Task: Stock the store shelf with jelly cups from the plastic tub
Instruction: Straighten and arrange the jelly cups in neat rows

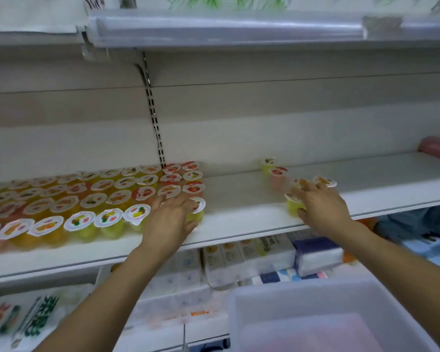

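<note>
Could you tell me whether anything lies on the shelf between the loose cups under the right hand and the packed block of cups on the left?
Nothing visible does. The shelf is bare between the loose cups at the right hand and the block, whose near right corner the left hand touches.

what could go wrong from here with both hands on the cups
The yellow-green cup under the right hand stands near the shelf's front edge; a nudge could tip it off. The left hand is at the corner of the packed block of cups, so a hard push might disorder the rows.
</note>
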`<state>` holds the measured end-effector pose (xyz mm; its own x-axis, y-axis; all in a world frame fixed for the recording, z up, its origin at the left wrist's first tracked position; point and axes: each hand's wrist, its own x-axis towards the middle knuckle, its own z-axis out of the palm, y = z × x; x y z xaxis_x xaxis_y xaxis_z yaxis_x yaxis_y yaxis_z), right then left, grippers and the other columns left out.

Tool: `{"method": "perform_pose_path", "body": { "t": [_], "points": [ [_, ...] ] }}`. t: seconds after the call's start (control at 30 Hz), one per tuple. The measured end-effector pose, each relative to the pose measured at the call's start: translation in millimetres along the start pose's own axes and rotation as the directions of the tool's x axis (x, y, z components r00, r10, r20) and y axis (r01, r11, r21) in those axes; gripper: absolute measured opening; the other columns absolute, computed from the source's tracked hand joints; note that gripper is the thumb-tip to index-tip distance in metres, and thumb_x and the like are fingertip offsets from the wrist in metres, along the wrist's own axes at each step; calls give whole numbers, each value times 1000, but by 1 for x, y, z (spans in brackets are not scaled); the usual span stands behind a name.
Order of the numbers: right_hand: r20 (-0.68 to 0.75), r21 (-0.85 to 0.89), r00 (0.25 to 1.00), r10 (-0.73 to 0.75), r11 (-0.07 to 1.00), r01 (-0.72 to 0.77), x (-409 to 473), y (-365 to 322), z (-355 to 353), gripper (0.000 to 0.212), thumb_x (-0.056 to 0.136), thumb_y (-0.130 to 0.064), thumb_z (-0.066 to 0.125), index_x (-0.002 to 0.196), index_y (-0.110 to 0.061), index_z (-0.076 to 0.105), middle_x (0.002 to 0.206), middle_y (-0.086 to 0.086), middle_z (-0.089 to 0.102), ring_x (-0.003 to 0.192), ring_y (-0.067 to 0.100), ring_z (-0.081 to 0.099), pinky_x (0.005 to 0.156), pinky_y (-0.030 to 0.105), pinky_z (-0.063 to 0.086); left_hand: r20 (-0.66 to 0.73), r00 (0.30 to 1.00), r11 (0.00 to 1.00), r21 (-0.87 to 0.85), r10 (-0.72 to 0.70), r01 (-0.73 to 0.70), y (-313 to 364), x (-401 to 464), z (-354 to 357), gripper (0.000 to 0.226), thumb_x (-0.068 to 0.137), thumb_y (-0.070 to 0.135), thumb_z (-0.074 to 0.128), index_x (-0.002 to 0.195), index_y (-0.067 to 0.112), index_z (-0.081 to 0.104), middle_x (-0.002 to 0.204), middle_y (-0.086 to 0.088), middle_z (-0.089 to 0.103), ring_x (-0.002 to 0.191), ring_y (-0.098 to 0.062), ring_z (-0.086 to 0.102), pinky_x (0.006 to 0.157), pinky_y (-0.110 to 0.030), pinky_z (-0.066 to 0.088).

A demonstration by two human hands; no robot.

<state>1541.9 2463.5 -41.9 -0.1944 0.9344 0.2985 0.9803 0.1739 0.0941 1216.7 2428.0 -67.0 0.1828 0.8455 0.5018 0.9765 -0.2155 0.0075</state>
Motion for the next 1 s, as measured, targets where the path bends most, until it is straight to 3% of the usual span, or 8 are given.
{"method": "perform_pose_path", "body": {
  "t": [0.1, 0.27, 0.37, 0.53, 0.77, 0.9, 1.0],
  "points": [
    [3, 61, 999, -45, 997, 45, 4, 3, 7, 50, 89, -13, 57, 132, -36, 53, 130, 3, 53, 120, 25, 47, 87, 34, 46, 6, 999, 999, 24, -35, 35, 9, -2, 1, 39, 60, 23, 88, 95, 19, 72, 100, -2, 70, 93, -26, 67, 91, -42, 43],
    [-18, 236, 991, -134, 962, 135, 13, -18, 13, 40, 91, -21, 58, 130, -31, 58, 127, 4, 56, 118, 26, 46, 88, 37, 46, 3, 998, 996, 63, -63, 62, 19, 6, 1, 29, 56, 12, 85, 80, 17, 69, 80, 0, 68, 74, -27, 63, 69, -34, 46],
    [-82, 312, 970, -227, 919, 241, 14, -54, 15, 36, 92, -22, 57, 128, -28, 61, 126, 3, 58, 117, 27, 46, 88, 34, 45, -11, 999, 997, 54, -53, 54, 19, 8, 2, 28, 56, 12, 84, 77, 18, 68, 77, 2, 68, 71, -26, 63, 67, -33, 45],
    [-126, 357, 933, -338, 862, 360, 25, -112, 20, 37, 93, -24, 54, 129, -28, 59, 128, 1, 55, 118, 24, 43, 85, 34, 45, 5, 998, 997, 46, -58, 57, 19, 11, 1, 27, 57, 18, 84, 78, 21, 67, 79, 4, 68, 73, -23, 64, 73, -33, 44],
    [-187, 389, 923, -337, 837, 385, 31, -125, 25, 34, 90, -21, 59, 124, -26, 63, 121, 4, 58, 113, 28, 47, 75, 36, 48, 34, 993, 993, 38, -113, 112, 16, 10, 0, 25, 64, 20, 80, 85, 23, 67, 88, 5, 68, 84, -22, 64, 83, -36, 42],
    [-180, 314, 911, -372, 856, 412, 30, -124, 21, 37, 91, -43, 54, 125, -30, 61, 125, -2, 57, 115, 23, 50, 86, 33, 42, 60, 990, 991, 55, -125, 122, 17, 7, -5, 26, 75, 29, 74, 100, 25, 65, 103, 6, 66, 99, -21, 61, 93, -37, 36],
    [-268, 339, 918, -290, 864, 372, 35, -108, 21, 58, 86, -64, 34, 123, -29, 62, 119, 1, 63, 108, 26, 57, 91, 39, 39, 153, 978, 987, 98, -143, 129, 20, 9, -10, 44, 82, 50, 63, 121, 31, 53, 123, 9, 57, 117, -16, 52, 106, -37, 27]
  ]
}}
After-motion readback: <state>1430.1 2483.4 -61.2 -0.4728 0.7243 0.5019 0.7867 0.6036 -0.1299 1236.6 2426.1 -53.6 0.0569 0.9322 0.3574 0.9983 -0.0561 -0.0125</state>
